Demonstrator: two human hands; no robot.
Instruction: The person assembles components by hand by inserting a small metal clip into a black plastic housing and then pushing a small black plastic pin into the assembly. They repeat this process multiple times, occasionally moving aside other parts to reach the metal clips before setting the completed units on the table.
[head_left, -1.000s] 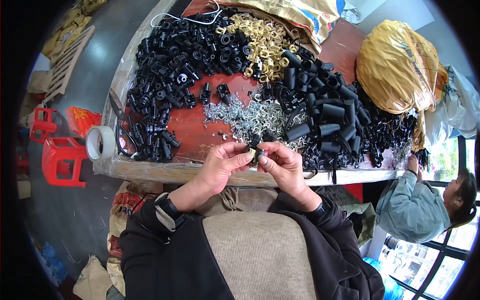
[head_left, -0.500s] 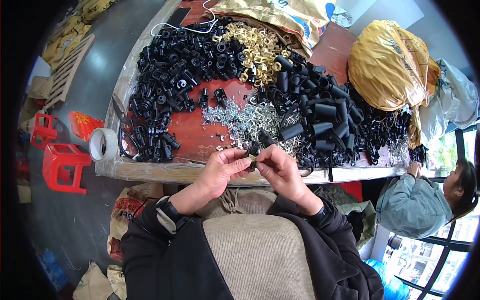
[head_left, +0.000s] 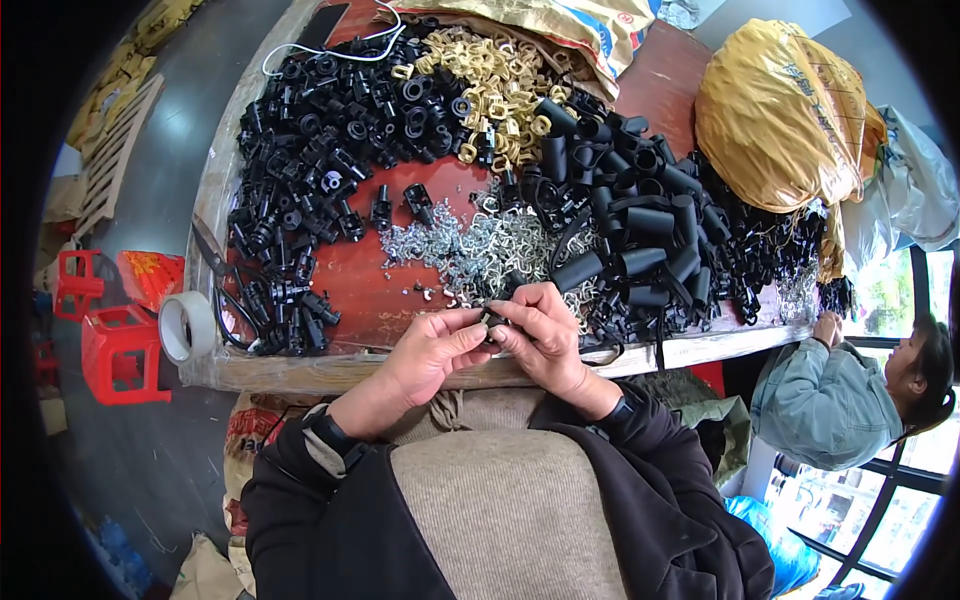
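My left hand [head_left: 432,350] and my right hand [head_left: 543,330] meet over the near edge of the red table [head_left: 380,290]. Together they pinch a small black plastic part [head_left: 492,319], mostly hidden by my fingers. Just beyond my hands lies a heap of small silver metal clips [head_left: 470,240]. Black tube-shaped parts [head_left: 640,235] are piled to the right, black fittings [head_left: 310,150] to the left, and gold-coloured pieces [head_left: 500,75] at the back.
Scissors [head_left: 225,290] and a roll of tape [head_left: 187,327] lie at the table's left edge. A yellow sack [head_left: 785,110] stands at the right. Red plastic stools [head_left: 115,345] are on the floor left. Another person [head_left: 850,390] in a pale jacket sits at the right.
My hands have shifted slightly left and closer together around the black part. The view has tilted a little.
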